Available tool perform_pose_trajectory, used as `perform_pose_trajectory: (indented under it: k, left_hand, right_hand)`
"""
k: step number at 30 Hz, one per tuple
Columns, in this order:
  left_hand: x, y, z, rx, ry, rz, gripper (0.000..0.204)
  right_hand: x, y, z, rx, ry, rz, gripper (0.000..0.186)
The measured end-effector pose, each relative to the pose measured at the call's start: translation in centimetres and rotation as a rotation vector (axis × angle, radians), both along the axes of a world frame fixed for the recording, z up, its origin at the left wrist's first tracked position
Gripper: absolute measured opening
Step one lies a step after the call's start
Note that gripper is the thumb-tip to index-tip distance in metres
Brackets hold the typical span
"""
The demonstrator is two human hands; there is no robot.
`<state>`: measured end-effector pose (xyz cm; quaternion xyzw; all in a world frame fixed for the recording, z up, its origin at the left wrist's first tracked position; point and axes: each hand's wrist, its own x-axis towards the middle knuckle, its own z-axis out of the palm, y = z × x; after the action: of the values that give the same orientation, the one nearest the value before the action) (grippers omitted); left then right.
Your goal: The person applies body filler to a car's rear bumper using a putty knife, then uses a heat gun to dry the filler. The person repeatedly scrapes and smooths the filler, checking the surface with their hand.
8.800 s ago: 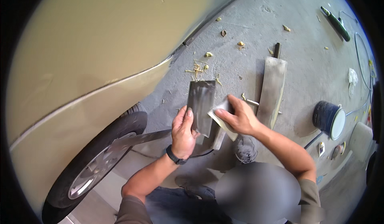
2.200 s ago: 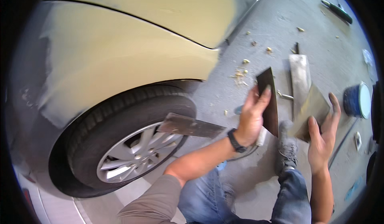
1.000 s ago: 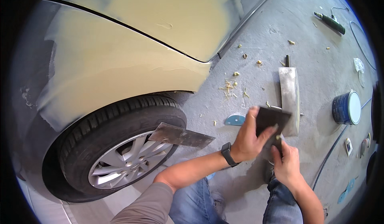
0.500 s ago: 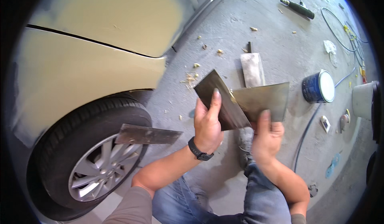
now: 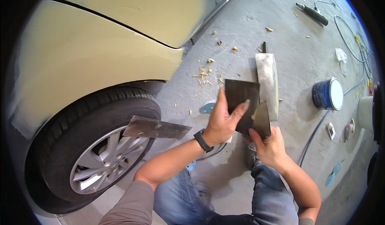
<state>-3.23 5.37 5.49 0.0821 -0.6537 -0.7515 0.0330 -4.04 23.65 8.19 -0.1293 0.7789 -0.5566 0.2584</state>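
Observation:
My left hand grips a dark rectangular metal putty spreader, its thumb lying across the face. In my right hand is a second metal putty spreader, turned nearly edge-on and pinched near its lower end. Its edge meets or overlaps the first blade's face, where a little yellowish filler shows. Another flat metal spreader rests against the car's tyre, left of my left wrist. Beyond the wheel, the car panel is coated in pale yellow filler with grey patches.
A long whitish block lies on the concrete floor past my hands, near scattered yellow filler scraps. At right stand a blue tin with a white lid and a white bucket. A black air tool and hoses lie farther off.
The right-hand spreader has turned from broad face to nearly edge-on. The left-hand spreader has swung more upright. My view has shifted, so the car and floor things sit farther right.

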Motion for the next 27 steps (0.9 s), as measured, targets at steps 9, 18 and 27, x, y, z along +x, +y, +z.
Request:
perform_pose_trajectory:
  k: [9, 18, 27]
  left_hand:
    - [-1.3, 1.0, 0.1, 0.266, -0.001, 0.281, 0.031]
    - [0.3, -1.0, -0.4, -0.03, 0.067, -0.075, 0.042]
    - [0.2, -0.6, 0.7, 0.232, 0.02, -0.088, 0.046]
  right_hand:
    - [1.1, -2.2, 0.8, -0.317, 0.128, -0.41, 0.018]
    - [-2.0, 2.8, 0.3, 0.252, -0.055, 0.361, 0.017]
    - [-2.4, 3.0, 1.6, 0.041, 0.159, 0.115, 0.02]
